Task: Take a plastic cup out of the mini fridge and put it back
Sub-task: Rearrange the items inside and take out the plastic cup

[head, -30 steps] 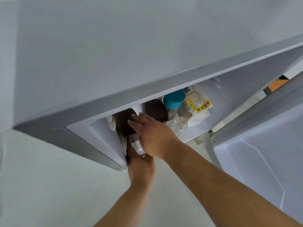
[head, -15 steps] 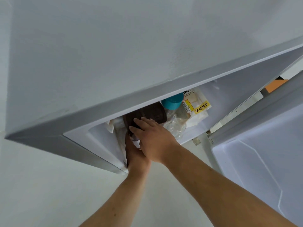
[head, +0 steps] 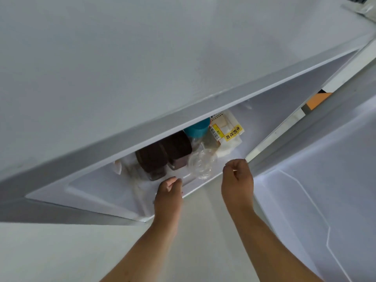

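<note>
I look down over the white top of the mini fridge into its open compartment. A clear plastic cup lies on its side on the shelf, near the front edge. Two dark brown-lidded cups stand to its left, side by side. My left hand hovers at the shelf's front edge below the left brown cup, fingers loosely curled, holding nothing. My right hand is just right of the clear cup, fingers curled, with nothing in it.
A teal-capped bottle and a bread packet with a yellow label sit behind the cups. The open fridge door stands at the right. Pale floor lies below my arms.
Both hands have let go of the left brown-lidded cup and drawn back out of the fridge. The right hand moved to the right, and the cup now stands beside the other one.
</note>
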Available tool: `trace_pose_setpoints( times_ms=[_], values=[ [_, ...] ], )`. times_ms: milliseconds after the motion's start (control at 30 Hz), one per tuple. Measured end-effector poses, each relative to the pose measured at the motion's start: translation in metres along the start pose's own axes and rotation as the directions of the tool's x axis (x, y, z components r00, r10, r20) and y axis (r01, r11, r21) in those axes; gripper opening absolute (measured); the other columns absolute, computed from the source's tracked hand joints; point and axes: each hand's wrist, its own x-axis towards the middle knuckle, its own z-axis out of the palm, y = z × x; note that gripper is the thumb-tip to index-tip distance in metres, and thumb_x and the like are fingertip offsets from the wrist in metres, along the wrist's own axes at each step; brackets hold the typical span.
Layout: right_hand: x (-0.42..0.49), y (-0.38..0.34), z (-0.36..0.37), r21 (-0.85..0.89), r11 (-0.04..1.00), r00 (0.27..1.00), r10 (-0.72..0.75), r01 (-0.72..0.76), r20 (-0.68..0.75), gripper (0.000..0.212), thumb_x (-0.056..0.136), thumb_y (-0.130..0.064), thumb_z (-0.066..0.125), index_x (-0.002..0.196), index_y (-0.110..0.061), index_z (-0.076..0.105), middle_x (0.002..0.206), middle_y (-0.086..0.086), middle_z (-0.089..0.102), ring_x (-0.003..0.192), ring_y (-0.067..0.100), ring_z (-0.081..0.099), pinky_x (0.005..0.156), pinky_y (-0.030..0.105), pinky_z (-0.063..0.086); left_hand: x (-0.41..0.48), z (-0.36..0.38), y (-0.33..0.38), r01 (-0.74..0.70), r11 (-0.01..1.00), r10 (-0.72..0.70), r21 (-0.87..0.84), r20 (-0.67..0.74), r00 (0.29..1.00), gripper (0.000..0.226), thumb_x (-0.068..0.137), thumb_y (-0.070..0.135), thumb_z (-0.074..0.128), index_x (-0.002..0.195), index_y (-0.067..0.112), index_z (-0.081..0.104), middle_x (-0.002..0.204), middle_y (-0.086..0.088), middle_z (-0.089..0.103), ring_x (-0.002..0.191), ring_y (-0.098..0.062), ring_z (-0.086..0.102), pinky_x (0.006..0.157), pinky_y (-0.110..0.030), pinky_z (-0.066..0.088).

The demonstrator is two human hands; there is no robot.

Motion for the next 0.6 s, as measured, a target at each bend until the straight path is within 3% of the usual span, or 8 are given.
trace_pose_setpoints(
  times_ms=[67, 133, 200, 267, 333, 433, 500, 600],
  values=[
    [0.021, 0.008, -0.002, 0.003, 0.975, 0.973, 0.221, -0.222, 0.066, 0.026, 0.085, -0.046, 0.057, 0.086, -0.02, 0.06, 0.072, -0.014, 0.059, 0.071, 0.016, 0.058, 0.064, 0.035, 0.049, 0.007, 0.008, 0.009, -0.009, 0.999, 0.014, -0.052, 0.094, 0.996, 0.013, 0.101, 0.039, 0.061, 0.112, 0.035, 0.067, 0.123, 0.006, 0.071, 0.114, -0.021, 0.071, 0.108, -0.051, 0.053],
    [0.038, 0.007, 0.005, -0.008, 0.938, 0.914, 0.34, -0.347, 0.219, 0.045, 0.094, -0.057, 0.056, 0.093, -0.013, 0.062, 0.088, -0.002, 0.067, 0.083, 0.023, 0.065, 0.074, 0.04, 0.053, 0.015, 0.018, 0.018, 0.034, 0.996, -0.018, -0.078, 0.189, 0.982, 0.041, 0.097, 0.054, 0.062, 0.133, 0.035, 0.063, 0.13, 0.007, 0.068, 0.117, -0.019, 0.069, 0.106, -0.046, 0.055],
    [0.047, 0.002, 0.015, -0.05, 0.927, 0.865, 0.366, -0.372, 0.343, 0.056, 0.088, -0.07, 0.052, 0.095, -0.016, 0.065, 0.1, 0.009, 0.072, 0.093, 0.028, 0.069, 0.079, 0.043, 0.056, 0.022, 0.026, 0.023, 0.086, 0.994, -0.068, -0.068, 0.237, 0.969, 0.052, 0.091, 0.065, 0.063, 0.136, 0.039, 0.059, 0.127, 0.012, 0.068, 0.117, -0.017, 0.068, 0.097, -0.041, 0.057],
    [0.051, -0.003, 0.023, -0.083, 0.939, 0.858, 0.34, -0.335, 0.384, 0.064, 0.078, -0.078, 0.053, 0.096, -0.018, 0.066, 0.102, 0.014, 0.074, 0.096, 0.031, 0.071, 0.088, 0.048, 0.057, 0.027, 0.033, 0.024, 0.087, 0.995, -0.072, -0.049, 0.257, 0.964, 0.049, 0.088, 0.069, 0.064, 0.13, 0.041, 0.061, 0.126, 0.015, 0.068, 0.114, -0.015, 0.068, 0.09, -0.038, 0.057],
    [0.055, -0.005, 0.028, -0.096, 0.946, 0.868, 0.323, -0.31, 0.377, 0.055, 0.083, -0.074, 0.058, 0.096, -0.021, 0.064, 0.104, 0.012, 0.075, 0.098, 0.03, 0.071, 0.096, 0.05, 0.057, 0.031, 0.037, 0.025, 0.071, 0.997, -0.059, -0.037, 0.253, 0.966, 0.041, 0.086, 0.068, 0.067, 0.116, 0.041, 0.066, 0.123, 0.014, 0.069, 0.113, -0.015, 0.068, 0.094, -0.04, 0.057],
    [0.054, -0.003, 0.026, -0.093, 0.943, 0.868, 0.33, -0.319, 0.37, 0.042, 0.092, -0.068, 0.06, 0.092, -0.026, 0.058, 0.1, 0.002, 0.071, 0.093, 0.023, 0.068, 0.085, 0.04, 0.058, 0.034, 0.037, 0.024, 0.025, 1.0, -0.023, -0.002, 0.248, 0.969, 0.034, 0.084, 0.067, 0.072, 0.1, 0.039, 0.066, 0.117, 0.014, 0.07, 0.116, -0.018, 0.068, 0.106, -0.044, 0.055],
    [0.044, 0.001, 0.021, -0.086, 0.945, 0.874, 0.324, -0.315, 0.362, 0.043, 0.092, -0.067, 0.06, 0.09, -0.024, 0.057, 0.093, -0.001, 0.068, 0.085, 0.018, 0.066, 0.075, 0.034, 0.055, 0.028, 0.033, 0.024, 0.01, 1.0, -0.014, 0.017, 0.262, 0.965, 0.05, 0.077, 0.072, 0.073, 0.112, 0.037, 0.064, 0.125, 0.009, 0.07, 0.119, -0.021, 0.067, 0.106, -0.045, 0.055],
    [0.019, 0.004, 0.008, -0.03, 0.949, 0.889, 0.304, -0.313, 0.343, 0.071, 0.081, -0.073, 0.063, 0.097, -0.004, 0.059, 0.09, 0.017, 0.067, 0.076, 0.02, 0.062, 0.069, 0.034, 0.052, 0.009, 0.026, 0.021, 0.005, 0.999, -0.014, 0.034, 0.271, 0.963, 0.088, 0.059, 0.079, 0.071, 0.132, 0.033, 0.06, 0.13, 0.008, 0.068, 0.118, -0.021, 0.067, 0.101, -0.044, 0.056]
  ],
)
